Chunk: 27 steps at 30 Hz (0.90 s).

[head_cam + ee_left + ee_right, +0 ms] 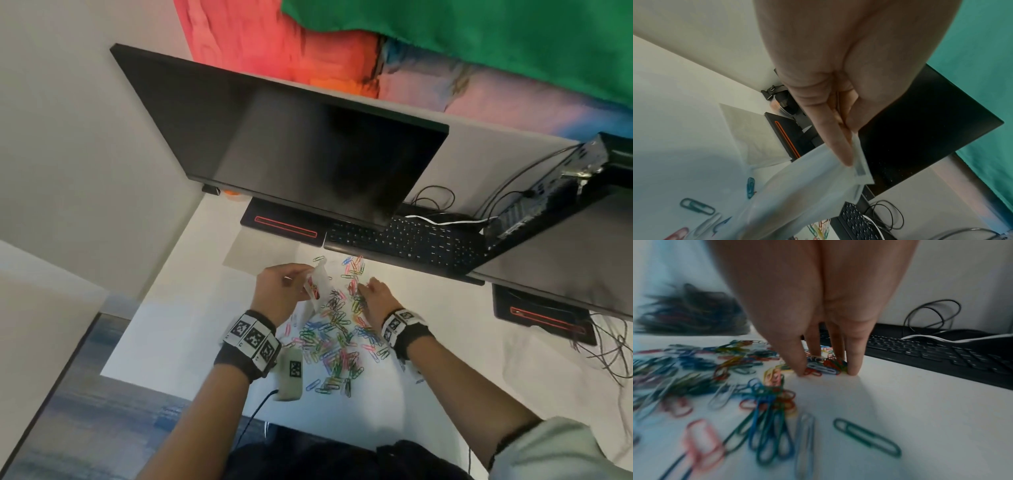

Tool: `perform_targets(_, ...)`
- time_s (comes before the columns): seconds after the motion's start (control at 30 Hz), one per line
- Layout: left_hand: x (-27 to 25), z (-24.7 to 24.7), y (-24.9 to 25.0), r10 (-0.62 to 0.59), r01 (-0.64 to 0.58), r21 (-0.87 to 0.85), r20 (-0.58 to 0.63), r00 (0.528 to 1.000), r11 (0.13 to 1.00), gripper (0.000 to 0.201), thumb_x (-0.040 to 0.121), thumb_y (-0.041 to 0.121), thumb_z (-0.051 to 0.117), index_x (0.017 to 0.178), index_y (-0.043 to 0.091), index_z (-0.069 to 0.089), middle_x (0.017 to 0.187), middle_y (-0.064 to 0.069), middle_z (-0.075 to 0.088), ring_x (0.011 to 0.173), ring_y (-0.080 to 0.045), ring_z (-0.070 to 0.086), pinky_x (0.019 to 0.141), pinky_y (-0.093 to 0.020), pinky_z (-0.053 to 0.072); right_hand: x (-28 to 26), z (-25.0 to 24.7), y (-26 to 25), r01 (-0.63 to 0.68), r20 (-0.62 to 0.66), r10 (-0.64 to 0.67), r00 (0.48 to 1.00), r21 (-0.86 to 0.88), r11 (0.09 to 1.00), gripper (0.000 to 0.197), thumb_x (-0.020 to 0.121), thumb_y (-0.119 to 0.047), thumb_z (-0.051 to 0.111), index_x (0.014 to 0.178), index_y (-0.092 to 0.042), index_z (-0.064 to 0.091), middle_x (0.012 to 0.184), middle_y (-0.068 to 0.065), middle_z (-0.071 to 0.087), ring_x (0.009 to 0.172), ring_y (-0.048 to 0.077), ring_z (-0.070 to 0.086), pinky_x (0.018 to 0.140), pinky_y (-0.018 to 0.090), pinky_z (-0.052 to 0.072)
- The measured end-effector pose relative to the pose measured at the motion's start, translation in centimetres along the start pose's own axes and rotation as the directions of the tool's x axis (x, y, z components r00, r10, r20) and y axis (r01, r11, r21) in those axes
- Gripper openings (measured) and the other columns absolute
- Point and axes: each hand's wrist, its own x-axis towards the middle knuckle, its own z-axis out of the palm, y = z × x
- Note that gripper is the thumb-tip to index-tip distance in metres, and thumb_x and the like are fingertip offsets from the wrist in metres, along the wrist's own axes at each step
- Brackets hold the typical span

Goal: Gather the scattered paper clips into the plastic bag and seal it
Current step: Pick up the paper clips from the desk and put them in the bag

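Observation:
Several coloured paper clips (335,339) lie scattered on the white table (462,342) between my two hands. My left hand (294,281) holds the small clear plastic bag (317,286) up off the table. In the left wrist view its thumb and fingers (838,146) pinch the bag (818,186) at its top strip. A few clips show inside the bag. My right hand (366,291) reaches down at the far side of the pile. In the right wrist view its thumb and fingertips (853,369) stand on the table, closed round a small bunch of clips (822,368).
A black keyboard (404,240) lies just beyond the clips, under a dark monitor (301,147). A black base with a red line (284,226) and a grey sheet (253,253) sit at far left. Loose cables (609,349) trail at right. A small tagged device (291,373) hangs by my left wrist.

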Motion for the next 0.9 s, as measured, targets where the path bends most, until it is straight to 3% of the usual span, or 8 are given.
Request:
perform_targets(0.2,-0.6,0.6,-0.2,-0.032,0.032,-0.01,0.022,0.999,0.999,0.017,0.094,0.003,0.059,0.097,0.01,0.074,0.088,-0.005,0.073,0.078,-0.021,0.074,0.077,-0.043,0.062,-1.7,0.4,-0.6,-0.003,-0.083,-0.001,0.997,-0.05,0.999,0.032,0.089,0.0,0.051,0.117,-0.012,0.061,0.115,0.008,0.055,0.103,0.024,0.055,0.089,0.03,0.049)
perform_targets(0.33,-0.6,0.8,-0.4,-0.037,0.038,-0.005,0.05,0.998,0.999,0.018,0.095,0.003,0.058,0.1,0.009,0.074,0.088,-0.009,0.073,0.078,-0.023,0.074,0.077,-0.043,0.062,-2.2,-1.5,0.1,-0.222,-0.107,0.272,0.956,0.341,0.913,0.017,0.087,-0.008,0.063,0.098,-0.013,0.075,0.095,0.005,0.07,0.085,0.019,0.065,0.082,0.027,0.054)
perform_targets(0.43,-0.7,1.1,-0.4,-0.04,0.041,-0.004,0.069,0.997,0.999,0.018,0.095,0.004,0.057,0.102,0.007,0.074,0.09,-0.011,0.073,0.079,-0.023,0.074,0.077,-0.043,0.062,-3.4,-2.9,0.8,-0.351,0.051,0.491,0.87,0.763,0.543,0.017,0.078,-0.013,0.077,0.094,-0.012,0.075,0.089,0.002,0.074,0.075,0.01,0.068,0.064,0.014,0.051)
perform_targets(0.57,-0.7,1.7,-0.4,-0.016,0.014,0.02,0.115,0.993,1.0,0.02,0.095,0.005,0.056,0.101,0.008,0.075,0.092,-0.009,0.076,0.081,-0.022,0.074,0.076,-0.041,0.063,-5.0,-5.8,0.1,-0.237,0.253,0.368,0.895,0.967,-0.089,0.031,0.079,0.003,0.071,0.109,0.009,0.065,0.1,0.023,0.071,0.082,0.022,0.072,0.073,0.022,0.059)
perform_targets(0.63,-0.6,2.1,-0.5,0.007,-0.012,0.039,0.138,0.99,0.999,0.019,0.095,0.007,0.057,0.102,0.008,0.075,0.093,-0.009,0.076,0.081,-0.021,0.075,0.076,-0.041,0.063,-5.6,-7.4,-0.7,-0.189,0.25,0.296,0.922,0.957,-0.22,0.035,0.081,0.007,0.066,0.114,0.013,0.06,0.104,0.024,0.069,0.086,0.024,0.07,0.08,0.027,0.058)
perform_targets(0.8,-0.5,3.4,0.3,0.04,-0.045,0.026,0.174,0.984,0.999,0.018,0.096,0.006,0.056,0.101,0.006,0.074,0.09,-0.007,0.074,0.08,-0.022,0.075,0.076,-0.043,0.063,-6.9,-10.5,-4.0,-0.142,0.185,0.121,0.975,0.943,-0.301,0.03,0.085,0.009,0.059,0.115,0.011,0.059,0.105,0.021,0.069,0.09,0.024,0.068,0.082,0.027,0.058)
perform_targets(0.87,-0.5,4.1,0.6,0.055,-0.059,0.011,0.201,0.978,0.998,0.019,0.096,0.006,0.057,0.095,0.011,0.075,0.086,-0.007,0.075,0.077,-0.024,0.075,0.075,-0.045,0.063,-7.2,-10.9,-5.3,-0.132,0.157,0.112,0.981,0.971,-0.198,0.028,0.084,0.009,0.061,0.112,0.008,0.063,0.101,0.02,0.07,0.089,0.027,0.069,0.079,0.027,0.059)
perform_targets(0.9,-0.4,4.4,0.6,0.057,-0.059,0.002,0.208,0.976,0.998,0.019,0.095,0.006,0.058,0.092,0.014,0.075,0.086,-0.008,0.075,0.076,-0.024,0.075,0.075,-0.046,0.062,-7.2,-10.9,-5.7,-0.122,0.132,0.136,0.982,0.989,-0.078,0.025,0.083,0.008,0.064,0.108,0.005,0.066,0.1,0.019,0.071,0.088,0.027,0.07,0.079,0.028,0.059)
